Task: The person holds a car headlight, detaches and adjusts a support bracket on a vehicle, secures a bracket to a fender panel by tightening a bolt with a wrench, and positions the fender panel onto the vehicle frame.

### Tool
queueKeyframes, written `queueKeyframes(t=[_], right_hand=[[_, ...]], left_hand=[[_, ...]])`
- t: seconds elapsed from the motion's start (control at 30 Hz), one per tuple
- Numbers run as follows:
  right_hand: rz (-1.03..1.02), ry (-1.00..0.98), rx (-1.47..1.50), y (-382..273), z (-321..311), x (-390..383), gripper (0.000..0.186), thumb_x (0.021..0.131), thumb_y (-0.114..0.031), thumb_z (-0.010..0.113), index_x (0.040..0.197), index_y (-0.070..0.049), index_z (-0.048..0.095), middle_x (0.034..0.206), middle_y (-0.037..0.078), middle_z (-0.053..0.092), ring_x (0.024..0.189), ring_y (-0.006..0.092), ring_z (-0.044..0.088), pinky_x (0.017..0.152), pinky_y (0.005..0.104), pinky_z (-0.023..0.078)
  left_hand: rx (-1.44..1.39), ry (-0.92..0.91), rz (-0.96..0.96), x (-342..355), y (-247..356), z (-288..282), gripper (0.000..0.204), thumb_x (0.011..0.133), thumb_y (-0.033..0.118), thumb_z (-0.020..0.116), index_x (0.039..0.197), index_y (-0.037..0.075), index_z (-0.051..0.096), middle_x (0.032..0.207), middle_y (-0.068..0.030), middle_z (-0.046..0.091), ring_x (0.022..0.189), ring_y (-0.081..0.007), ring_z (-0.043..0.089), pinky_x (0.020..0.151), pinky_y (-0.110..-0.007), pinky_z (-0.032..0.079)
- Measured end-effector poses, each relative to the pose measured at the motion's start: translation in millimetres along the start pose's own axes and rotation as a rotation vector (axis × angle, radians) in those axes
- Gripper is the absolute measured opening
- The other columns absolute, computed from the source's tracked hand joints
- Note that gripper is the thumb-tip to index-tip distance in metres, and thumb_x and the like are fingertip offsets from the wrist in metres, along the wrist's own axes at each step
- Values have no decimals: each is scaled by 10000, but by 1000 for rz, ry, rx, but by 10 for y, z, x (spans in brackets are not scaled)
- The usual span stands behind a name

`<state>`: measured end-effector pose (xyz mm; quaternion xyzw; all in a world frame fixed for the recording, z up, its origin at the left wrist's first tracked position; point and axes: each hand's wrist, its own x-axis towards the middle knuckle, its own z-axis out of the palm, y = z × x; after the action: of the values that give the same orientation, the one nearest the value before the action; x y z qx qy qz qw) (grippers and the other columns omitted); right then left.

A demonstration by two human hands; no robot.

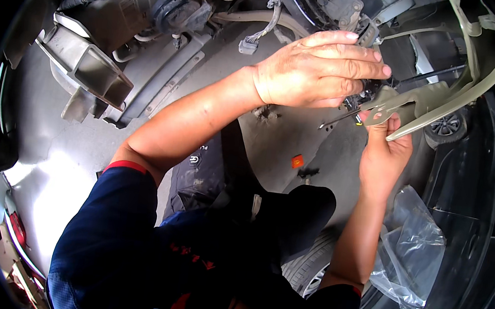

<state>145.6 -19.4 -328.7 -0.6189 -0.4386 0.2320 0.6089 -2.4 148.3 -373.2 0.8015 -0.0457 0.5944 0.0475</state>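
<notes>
My left hand reaches across with its back up, its long fingers bent over a small dark part; the thumb is mostly hidden. Lower and to the right, my right hand comes up from below, thumb and fingers closed on the lower end of a curved olive-grey panel with holes in it. A thin dark rod sticks out to the left between the hands; what it belongs to is hidden.
A bare metal beam end and a round dusty part stand at upper left. A loose connector hangs from its wires. On the right are clear plastic sheeting and a black car. An orange packet lies on the floor.
</notes>
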Motion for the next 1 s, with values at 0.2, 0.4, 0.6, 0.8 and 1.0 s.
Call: queueKeyframes(t=[0.2,0.4,0.6,0.8,1.0], right_hand=[[-183,14,-110,88,14,-99,141,1011,-14,641,1147,24,651,1062,67,719,939,84,632,850,228,490],[69,-229,132,-41,-73,-5,191,1047,-100,608,1177,38,630,1054,106,723,935,159,694,839,310,579],[-323,-105,-356,53,7,7,199,1054,-109,595,1184,40,604,986,93,710,826,143,685,786,321,611],[50,-403,294,40,-104,-15,207,1023,-65,652,1196,44,620,1026,49,702,973,107,645,884,267,548],[33,-155,25,12,-46,-34,184,1039,-122,645,1129,38,638,1003,110,737,860,151,703,812,285,575]], left_hand=[[-47,-40,-16,-47,17,-30,292,750,114,738,1041,127,724,1475,32,611,1460,-187,473,1279,-454,203],[-101,-56,-29,-85,-2,-75,557,675,72,758,1223,160,714,1497,37,589,1482,-209,442,1265,-474,258],[-17,-66,-19,-60,34,-104,409,722,82,759,1126,142,745,1478,36,599,1470,-185,450,1264,-450,288],[-1,-56,-31,-66,56,-94,383,740,89,763,1118,145,743,1483,43,589,1468,-167,447,1268,-436,292],[37,-17,-41,-38,76,-22,378,733,85,755,1108,133,737,1452,37,614,1448,-168,475,1257,-437,307]])
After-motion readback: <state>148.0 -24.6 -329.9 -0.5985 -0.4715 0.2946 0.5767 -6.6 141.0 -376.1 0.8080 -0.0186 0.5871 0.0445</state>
